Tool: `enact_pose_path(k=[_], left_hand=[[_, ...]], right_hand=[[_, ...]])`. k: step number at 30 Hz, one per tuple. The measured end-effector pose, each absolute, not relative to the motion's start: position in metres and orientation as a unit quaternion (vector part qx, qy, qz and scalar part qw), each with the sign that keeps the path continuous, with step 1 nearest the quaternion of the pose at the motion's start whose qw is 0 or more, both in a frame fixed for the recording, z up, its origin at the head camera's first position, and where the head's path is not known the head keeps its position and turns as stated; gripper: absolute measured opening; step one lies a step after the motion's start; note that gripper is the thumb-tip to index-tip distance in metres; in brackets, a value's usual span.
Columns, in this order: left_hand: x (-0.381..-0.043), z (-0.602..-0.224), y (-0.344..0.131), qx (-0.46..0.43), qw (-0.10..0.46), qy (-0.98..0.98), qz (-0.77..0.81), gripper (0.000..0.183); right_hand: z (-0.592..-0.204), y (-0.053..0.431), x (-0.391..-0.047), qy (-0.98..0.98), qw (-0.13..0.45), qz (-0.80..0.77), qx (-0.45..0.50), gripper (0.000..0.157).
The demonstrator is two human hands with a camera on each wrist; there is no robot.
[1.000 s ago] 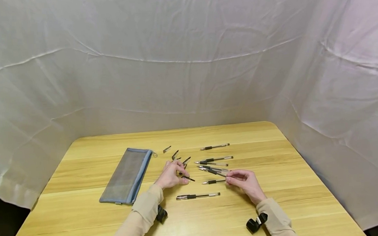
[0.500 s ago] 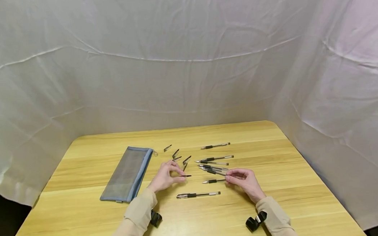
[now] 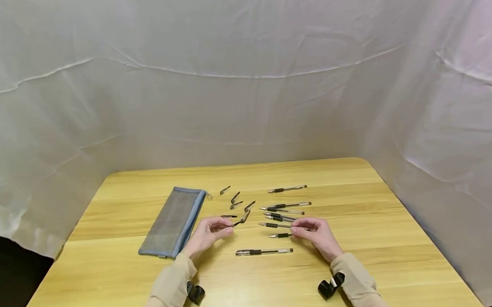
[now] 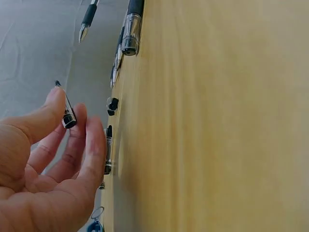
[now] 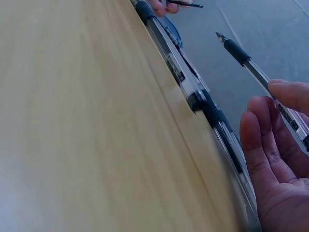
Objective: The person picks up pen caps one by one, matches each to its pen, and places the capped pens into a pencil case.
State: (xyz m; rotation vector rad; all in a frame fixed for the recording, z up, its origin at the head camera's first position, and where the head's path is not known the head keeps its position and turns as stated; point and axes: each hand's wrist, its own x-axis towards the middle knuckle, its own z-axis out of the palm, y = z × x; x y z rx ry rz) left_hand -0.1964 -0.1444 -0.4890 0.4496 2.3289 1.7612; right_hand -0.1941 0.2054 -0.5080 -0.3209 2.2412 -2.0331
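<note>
In the head view, the left hand (image 3: 208, 233) has drawn back towards nine o'clock over the last half second with a clear pen cap (image 3: 235, 224) pinched between thumb and fingers, while the uncapped gel pen (image 3: 271, 225) in the right hand (image 3: 316, 236) has come away from its neighbours, its tip at nine o'clock. One cap and one pen are thus singled out and face each other, apparently not yet joined. Loose caps (image 3: 236, 205) lie at one o'clock from the left hand, the mesh zip pouch (image 3: 170, 224) at ten, and a capped pen (image 3: 264, 252) at four; more uncapped pens (image 3: 289, 205) lie at eleven o'clock from the right hand. In the left wrist view, the thumb and curled fingers are parted only by the cap's thickness, its black end towards five o'clock; the pen's tip shows at about twelve, well apart from the cap. In the right wrist view, the thumb presses the barrel against the curled fingers in an equally narrow pinch, the metal tip pointing to eleven o'clock. A dark label (image 5: 288, 116) with small print runs along that barrel, but its wording is too small to tell, and no brand can be read.
</note>
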Motion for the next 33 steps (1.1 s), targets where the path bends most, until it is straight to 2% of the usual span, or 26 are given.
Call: enact_pose_path(k=[12,33], left_hand=[[-0.191,-0.497,-0.128,0.080,0.126,0.700,0.698,0.037],[-0.189,-0.492,-0.119,0.085,0.163,0.654,0.734,0.043]], right_hand=[[-0.510,0.196,-0.197,0.736,0.039,-0.660,-0.145,0.028],[-0.508,0.194,-0.196,0.730,0.057,-0.666,-0.142,0.030]])
